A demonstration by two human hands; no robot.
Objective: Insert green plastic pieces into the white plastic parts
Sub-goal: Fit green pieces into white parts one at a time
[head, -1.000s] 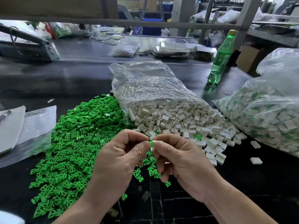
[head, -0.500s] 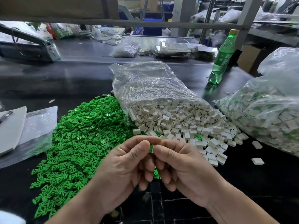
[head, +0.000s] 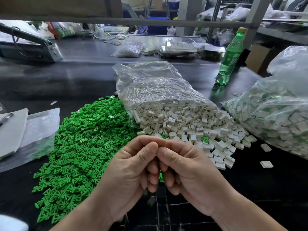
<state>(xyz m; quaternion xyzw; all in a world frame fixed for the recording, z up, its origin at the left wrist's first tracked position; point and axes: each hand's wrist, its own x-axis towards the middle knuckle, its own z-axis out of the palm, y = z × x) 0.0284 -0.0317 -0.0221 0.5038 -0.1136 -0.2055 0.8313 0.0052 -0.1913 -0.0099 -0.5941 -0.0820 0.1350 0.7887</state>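
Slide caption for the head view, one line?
Left hand and right hand meet thumb to thumb by green pieces and a bag spilling white parts.

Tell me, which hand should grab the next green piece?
Probably the left hand: the green pieces lie heaped on its side, while the white parts lie nearer the right hand.

My dark desk [head: 83, 77] looks glossy; matt green plastic pieces [head: 80, 147], matt white plastic parts [head: 183, 124], crinkled clear plastic bag [head: 150, 84].

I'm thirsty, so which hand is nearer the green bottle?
Right. The green bottle stands ahead and to the right of the right hand; the left hand lies farther left.
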